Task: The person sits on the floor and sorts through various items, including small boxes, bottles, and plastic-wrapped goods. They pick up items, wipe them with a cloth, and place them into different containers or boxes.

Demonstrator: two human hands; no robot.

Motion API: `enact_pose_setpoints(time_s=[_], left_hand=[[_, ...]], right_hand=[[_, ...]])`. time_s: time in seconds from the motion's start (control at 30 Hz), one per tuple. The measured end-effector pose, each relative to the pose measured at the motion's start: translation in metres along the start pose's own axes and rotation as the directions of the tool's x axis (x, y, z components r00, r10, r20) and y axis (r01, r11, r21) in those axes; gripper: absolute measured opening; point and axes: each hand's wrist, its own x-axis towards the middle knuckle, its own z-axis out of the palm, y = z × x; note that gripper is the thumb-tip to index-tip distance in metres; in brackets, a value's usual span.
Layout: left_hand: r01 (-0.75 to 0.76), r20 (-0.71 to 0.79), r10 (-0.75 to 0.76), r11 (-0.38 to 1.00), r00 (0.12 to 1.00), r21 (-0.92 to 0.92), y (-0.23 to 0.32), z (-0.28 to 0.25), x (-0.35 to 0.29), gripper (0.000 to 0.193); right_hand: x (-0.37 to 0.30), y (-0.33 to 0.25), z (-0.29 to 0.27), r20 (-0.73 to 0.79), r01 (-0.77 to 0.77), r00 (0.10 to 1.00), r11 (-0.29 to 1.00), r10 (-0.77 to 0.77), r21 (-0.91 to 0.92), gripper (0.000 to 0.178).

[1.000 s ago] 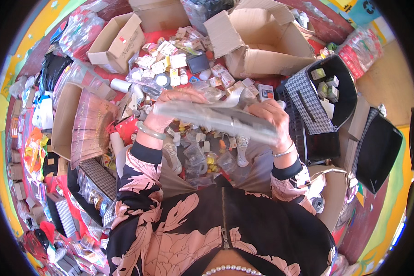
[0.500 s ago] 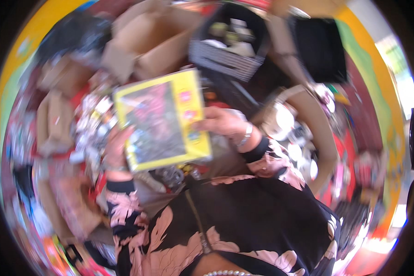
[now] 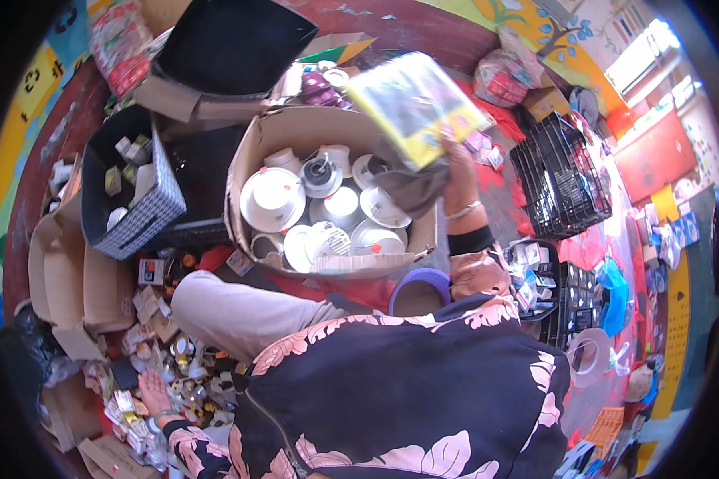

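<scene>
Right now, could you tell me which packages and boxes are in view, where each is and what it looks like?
Yellow flat package: held by the right hand above the cardboard box.
Cardboard box: centre, brown, open, white round fittings inside.
Small packets: lower left, by the left hand.

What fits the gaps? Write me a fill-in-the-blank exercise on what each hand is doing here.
1. The right hand holds a flat ____ packet above the cardboard box.
2. The cardboard box holds round ____ lamp fittings.
3. The left hand rests on a heap of small items on the ____.
4. Right of the box stands a black ____ crate.

Missing words: yellow; white; floor; plastic
</scene>
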Motion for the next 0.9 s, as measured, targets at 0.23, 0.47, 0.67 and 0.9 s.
enact_pose_setpoints(time_s=[0.23,0.47,0.67,0.9], left_hand=[[0.235,-0.132,-0.213,0.954,0.968,0.186,-0.038,0.02,0.023,0.048],[0.344,-0.131,-0.322,0.806,0.938,0.482,-0.012,0.026,0.015,0.04],[0.317,-0.243,-0.215,0.769,0.946,0.555,0.007,0.061,-0.005,0.026],[0.372,-0.221,-0.299,0.729,0.928,0.575,0.018,0.069,-0.044,0.011]], right_hand=[[0.008,-0.002,-0.303,-0.624,-0.022,0.746,0.927,-0.234,-0.374,0.024],[-0.063,0.132,-0.397,-0.793,-0.31,0.577,0.951,0.197,0.011,0.041],[-0.047,0.171,-0.451,-0.777,-0.45,0.552,0.893,0.302,0.027,0.042],[0.029,0.159,-0.44,-0.817,-0.609,0.541,0.764,0.201,-0.215,0.037]])
